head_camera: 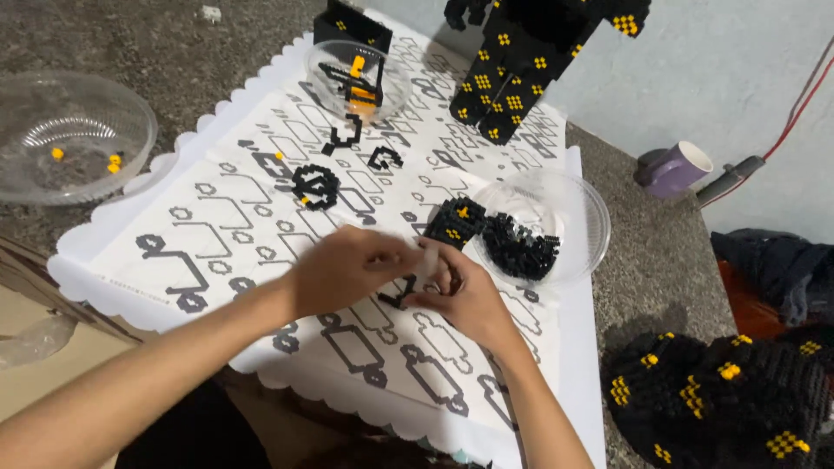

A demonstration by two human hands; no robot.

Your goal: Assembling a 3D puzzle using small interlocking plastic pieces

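Working hands: the left hand (347, 265) and the right hand (460, 295) meet over the white patterned mat (200, 234), fingertips touching each other.
Left hand: fingers are pinched together; what they pinch is blurred, I cannot tell.
Right hand: fingers curl closed around a small black block piece (398, 293), which lies just above the mat between both hands.
Near the hands: a clear bowl (580, 227) with many black blocks stands just beside the right hand; a small black and yellow block part (455, 219) touches its left side.
On the mat, further: a round black block ring (314, 186), and a second clear bowl (358, 76) with black and orange pieces.
Left side: a big clear bowl (74, 135) with a few yellow blocks stands on the stone counter.
Back: a tall black and yellow block figure (521, 61); a purple mug (679, 168) is well apart at the right.
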